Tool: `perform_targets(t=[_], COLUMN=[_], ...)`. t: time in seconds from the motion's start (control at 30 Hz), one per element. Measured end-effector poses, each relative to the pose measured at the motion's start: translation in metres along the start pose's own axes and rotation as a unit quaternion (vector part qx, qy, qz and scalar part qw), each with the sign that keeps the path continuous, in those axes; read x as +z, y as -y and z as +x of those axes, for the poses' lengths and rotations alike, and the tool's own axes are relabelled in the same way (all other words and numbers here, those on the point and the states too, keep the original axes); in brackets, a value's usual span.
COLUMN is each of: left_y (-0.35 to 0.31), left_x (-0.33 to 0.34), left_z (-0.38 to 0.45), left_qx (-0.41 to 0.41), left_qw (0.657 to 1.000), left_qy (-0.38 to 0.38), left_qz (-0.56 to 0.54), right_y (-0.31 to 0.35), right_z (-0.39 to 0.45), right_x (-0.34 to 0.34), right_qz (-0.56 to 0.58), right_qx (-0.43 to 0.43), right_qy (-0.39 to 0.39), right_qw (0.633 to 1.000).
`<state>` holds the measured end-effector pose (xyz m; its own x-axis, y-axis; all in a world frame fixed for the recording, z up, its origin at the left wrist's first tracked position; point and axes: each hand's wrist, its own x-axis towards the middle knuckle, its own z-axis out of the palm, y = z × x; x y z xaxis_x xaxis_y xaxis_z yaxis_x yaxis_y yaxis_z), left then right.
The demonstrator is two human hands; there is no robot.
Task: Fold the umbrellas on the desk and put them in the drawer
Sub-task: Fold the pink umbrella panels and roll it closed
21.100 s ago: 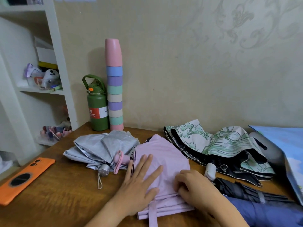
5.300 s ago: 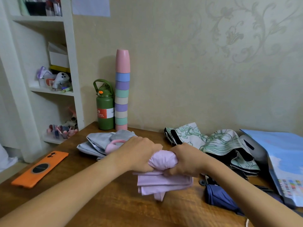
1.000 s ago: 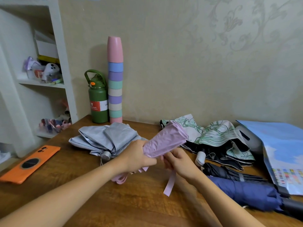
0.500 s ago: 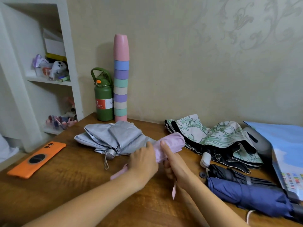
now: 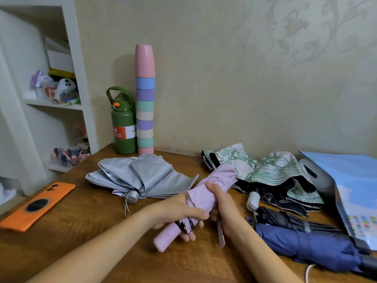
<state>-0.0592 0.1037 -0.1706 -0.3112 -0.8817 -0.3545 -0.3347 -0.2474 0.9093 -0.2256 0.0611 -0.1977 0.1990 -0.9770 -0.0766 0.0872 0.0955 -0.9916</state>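
Note:
A rolled pink umbrella [image 5: 216, 183] lies slanted above the desk [image 5: 81, 225], its pink handle pointing down-left. My left hand [image 5: 179, 211] grips it near the handle end. My right hand [image 5: 221, 203] wraps round the rolled canopy, thumb on top, and the pink closing strap hangs below that hand. A grey unfolded umbrella [image 5: 142, 176] lies behind on the left. A white-and-green flowered umbrella [image 5: 271, 172] with black lining lies on the right. A black folded umbrella [image 5: 285, 219] and a navy folded umbrella [image 5: 310, 244] lie at the near right.
An orange phone [image 5: 38, 205] lies at the desk's left edge. A green bottle [image 5: 123, 123] and a stack of pastel cups [image 5: 144, 101] stand against the wall. A blue booklet [image 5: 355, 190] covers the right end. A white shelf unit [image 5: 79, 78] stands left.
The pink umbrella has swung so its handle now points down toward me. My left hand slid toward the handle end, and my right hand closed round the canopy.

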Motion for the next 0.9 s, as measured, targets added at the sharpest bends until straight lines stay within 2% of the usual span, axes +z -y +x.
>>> perform_targets(t=[0.03, 0.23, 0.37, 0.47, 0.53, 0.67, 0.8, 0.9], left_y=[0.0, 0.005, 0.007, 0.009, 0.011, 0.014, 0.015, 0.017], left_x=[0.001, 0.01, 0.002, -0.007, -0.014, -0.024, -0.031, -0.035], left_z=[-0.001, 0.01, 0.018, 0.023, 0.027, 0.03, 0.03, 0.028], left_qx=[-0.007, 0.017, 0.022, 0.019, 0.015, 0.001, -0.007, -0.009], left_qw=[1.0, 0.983, 0.962, 0.962, 0.97, 0.981, 0.986, 0.986], left_qy=[0.008, -0.175, -0.235, -0.246, -0.235, -0.194, -0.161, -0.145], left_qz=[-0.017, 0.047, 0.137, 0.117, 0.067, -0.008, -0.053, -0.077], right_y=[-0.001, -0.003, -0.008, -0.016, -0.019, -0.023, -0.019, -0.019], right_z=[0.0, 0.011, 0.014, 0.017, 0.019, 0.019, 0.02, 0.024], right_x=[0.0, 0.0, -0.007, -0.012, -0.016, -0.022, -0.023, -0.029], right_qz=[0.001, -0.05, -0.106, -0.046, -0.054, -0.174, -0.243, -0.325], right_qx=[-0.013, -0.026, -0.038, -0.028, -0.034, -0.076, -0.074, -0.076], right_qy=[0.01, 0.035, 0.028, 0.038, 0.024, -0.009, -0.04, -0.054], right_qw=[1.0, 0.998, 0.993, 0.998, 0.998, 0.982, 0.966, 0.941])
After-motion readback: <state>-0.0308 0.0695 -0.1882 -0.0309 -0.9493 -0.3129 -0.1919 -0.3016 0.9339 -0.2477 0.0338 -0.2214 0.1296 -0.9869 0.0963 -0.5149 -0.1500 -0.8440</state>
